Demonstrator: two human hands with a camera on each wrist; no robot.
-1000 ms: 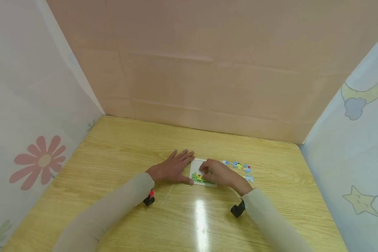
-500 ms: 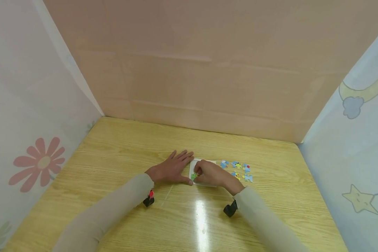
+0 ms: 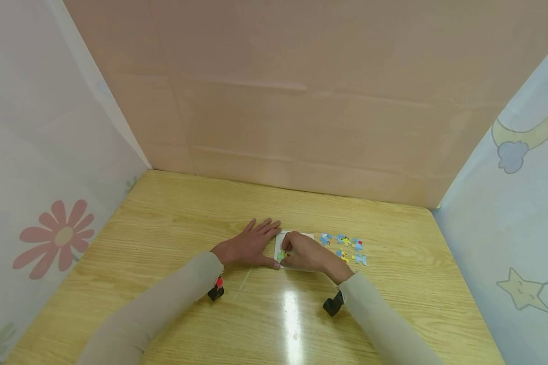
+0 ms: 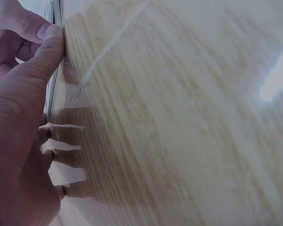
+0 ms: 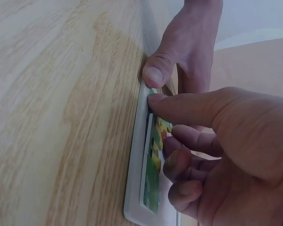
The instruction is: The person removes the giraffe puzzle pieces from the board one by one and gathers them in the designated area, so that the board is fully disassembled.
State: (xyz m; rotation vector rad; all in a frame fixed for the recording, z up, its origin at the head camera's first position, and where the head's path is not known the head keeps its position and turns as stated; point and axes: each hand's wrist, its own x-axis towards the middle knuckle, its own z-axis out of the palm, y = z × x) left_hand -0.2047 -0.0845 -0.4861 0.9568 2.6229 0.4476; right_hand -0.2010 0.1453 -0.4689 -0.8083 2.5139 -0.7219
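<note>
A small white puzzle tray (image 5: 134, 188) lies on the table, with joined green and yellow jigsaw pieces (image 5: 152, 186) along its near side. My left hand (image 3: 251, 247) rests flat with spread fingers at the tray's left edge, its thumb on the near left corner. Over the tray's left part, my right hand (image 3: 304, 251) bends its fingers and pinches a green jigsaw piece (image 3: 280, 255) at that corner, thumb tip on it. The right hand covers most of the tray in the head view. In the right wrist view the two thumbs lie close together.
Several loose blue and yellow jigsaw pieces (image 3: 357, 244) lie in two rows right of the tray. The wooden table (image 3: 187, 203) meets a tan back panel (image 3: 278, 126). Patterned white panels stand at the left (image 3: 27, 152) and right (image 3: 529, 213).
My right hand has moved left across the tray to its near left corner, uncovering more loose pieces on the right. Over the last half second it has barely moved. The left hand stays put.
</note>
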